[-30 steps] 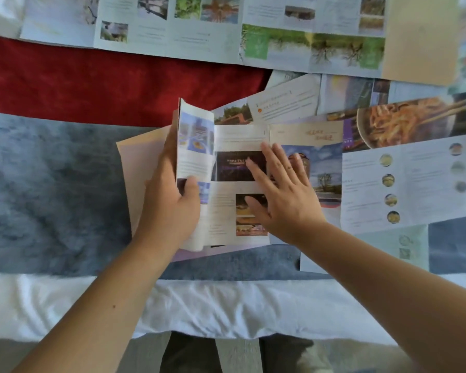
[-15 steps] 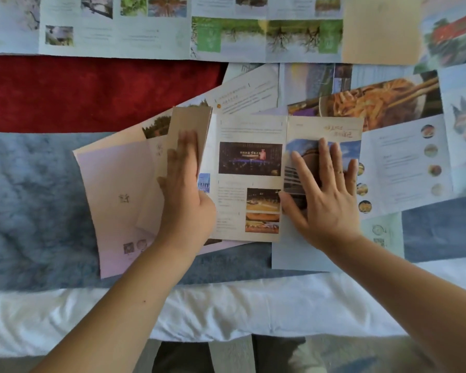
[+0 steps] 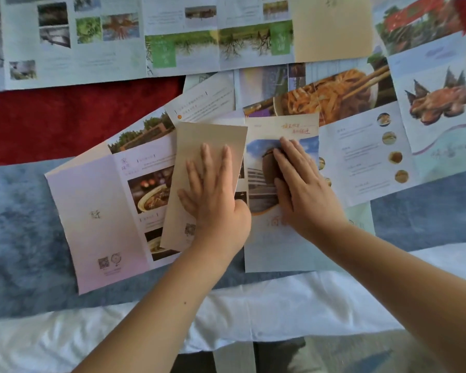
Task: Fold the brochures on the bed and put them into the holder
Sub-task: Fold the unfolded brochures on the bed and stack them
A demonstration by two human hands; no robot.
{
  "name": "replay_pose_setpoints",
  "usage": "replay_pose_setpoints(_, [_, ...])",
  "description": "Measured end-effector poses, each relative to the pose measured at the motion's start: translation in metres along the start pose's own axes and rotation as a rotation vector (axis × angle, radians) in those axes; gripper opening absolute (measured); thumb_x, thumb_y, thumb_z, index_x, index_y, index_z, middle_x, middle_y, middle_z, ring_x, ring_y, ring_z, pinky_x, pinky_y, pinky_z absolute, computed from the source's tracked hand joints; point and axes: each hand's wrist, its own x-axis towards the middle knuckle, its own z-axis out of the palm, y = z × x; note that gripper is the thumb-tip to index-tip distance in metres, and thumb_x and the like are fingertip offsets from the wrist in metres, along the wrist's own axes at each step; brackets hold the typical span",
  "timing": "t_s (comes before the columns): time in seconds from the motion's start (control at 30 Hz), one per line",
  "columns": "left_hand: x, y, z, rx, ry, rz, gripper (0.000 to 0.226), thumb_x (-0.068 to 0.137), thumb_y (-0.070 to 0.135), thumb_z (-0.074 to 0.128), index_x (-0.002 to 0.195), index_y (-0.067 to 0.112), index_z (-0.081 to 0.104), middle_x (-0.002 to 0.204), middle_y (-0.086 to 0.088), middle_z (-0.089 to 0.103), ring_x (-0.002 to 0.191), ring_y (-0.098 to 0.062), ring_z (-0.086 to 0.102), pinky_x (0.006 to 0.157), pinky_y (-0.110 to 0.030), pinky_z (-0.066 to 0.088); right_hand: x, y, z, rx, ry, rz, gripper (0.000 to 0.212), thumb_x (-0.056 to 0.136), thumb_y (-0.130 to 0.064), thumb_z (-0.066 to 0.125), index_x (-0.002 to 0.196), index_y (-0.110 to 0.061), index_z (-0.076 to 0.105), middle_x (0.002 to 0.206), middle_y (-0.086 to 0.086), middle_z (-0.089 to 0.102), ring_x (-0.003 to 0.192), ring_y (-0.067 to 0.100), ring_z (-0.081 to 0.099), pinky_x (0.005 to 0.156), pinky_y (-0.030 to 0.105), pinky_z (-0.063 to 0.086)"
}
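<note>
A partly folded brochure lies in the middle of the bed. Its plain tan panel [image 3: 197, 146] is folded over to the right, and its right panel [image 3: 277, 125] shows a building photo under orange writing. My left hand [image 3: 213, 195] presses flat on the tan panel with straight fingers. My right hand [image 3: 301, 184] presses flat on the right panel. An unfolded pink brochure [image 3: 97, 211] with food photos lies underneath, to the left. No holder is in view.
Several unfolded brochures cover the bed: a long one with tree photos [image 3: 151, 41] along the top, a noodle one [image 3: 361, 125] at right, a crab one [image 3: 439, 98] far right. Red blanket [image 3: 65, 117], blue-grey blanket [image 3: 16, 224] and white sheet [image 3: 280, 305] lie beneath.
My left hand has folded the brochure's left panel over to the right and now presses it flat. My right hand slid right onto the building panel.
</note>
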Motion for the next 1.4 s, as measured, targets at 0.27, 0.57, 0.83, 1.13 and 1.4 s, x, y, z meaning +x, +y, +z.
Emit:
replay_pose_setpoints(0.27, [0.021,0.014,0.028,0.099,-0.022,-0.028,0.09,0.097,0.017,0.046,0.16,0.04,-0.013,0.165,0.005,-0.034,0.152,-0.03,-0.03,0.118,-0.066,-0.01,-0.012,0.023,-0.003,-0.247,-0.041,0.054,0.066,0.107,-0.055,0.033,0.165,-0.027,0.021,0.174,0.01,0.006,0.161,0.028,0.0,0.13,0.044,0.001])
replay_pose_setpoints(0.57, [0.031,-0.035,0.046,0.482,0.229,0.263,0.076,0.097,0.068,0.025,0.164,0.034,0.012,0.173,-0.005,0.004,0.159,-0.027,0.006,0.112,-0.052,0.022,-0.013,0.028,0.007,-0.272,0.033,0.032,0.064,0.108,-0.051,0.03,0.165,-0.022,0.024,0.173,0.014,0.01,0.16,0.032,0.005,0.13,0.049,0.006])
replay_pose_setpoints(0.83, [0.042,-0.047,0.056,0.475,0.336,0.354,0.075,0.098,0.067,0.029,0.163,0.032,0.019,0.173,-0.001,0.009,0.159,-0.024,0.003,0.116,-0.076,0.0,-0.013,0.029,0.015,-0.293,0.081,0.025,0.064,0.108,-0.052,0.029,0.165,-0.021,0.025,0.172,0.015,0.011,0.16,0.032,0.007,0.129,0.05,0.009])
replay_pose_setpoints(1.13, [0.044,-0.049,0.056,0.482,0.376,0.368,0.078,0.095,0.073,0.029,0.163,0.035,0.02,0.172,-0.002,0.011,0.159,-0.03,0.006,0.117,-0.074,0.003,-0.013,0.029,0.016,-0.32,0.061,0.019,0.066,0.108,-0.052,0.027,0.166,-0.022,0.018,0.173,0.014,0.006,0.161,0.03,0.002,0.13,0.048,0.004])
replay_pose_setpoints(1.4, [0.036,-0.049,0.043,0.257,0.342,0.399,0.094,0.084,0.068,0.056,0.163,0.031,0.02,0.172,-0.002,0.014,0.159,-0.025,0.01,0.119,-0.071,0.006,-0.012,0.019,0.013,-0.337,-0.028,0.072,0.067,0.107,-0.052,0.017,0.167,-0.022,0.011,0.174,0.013,-0.001,0.16,0.035,-0.006,0.128,0.053,-0.003])
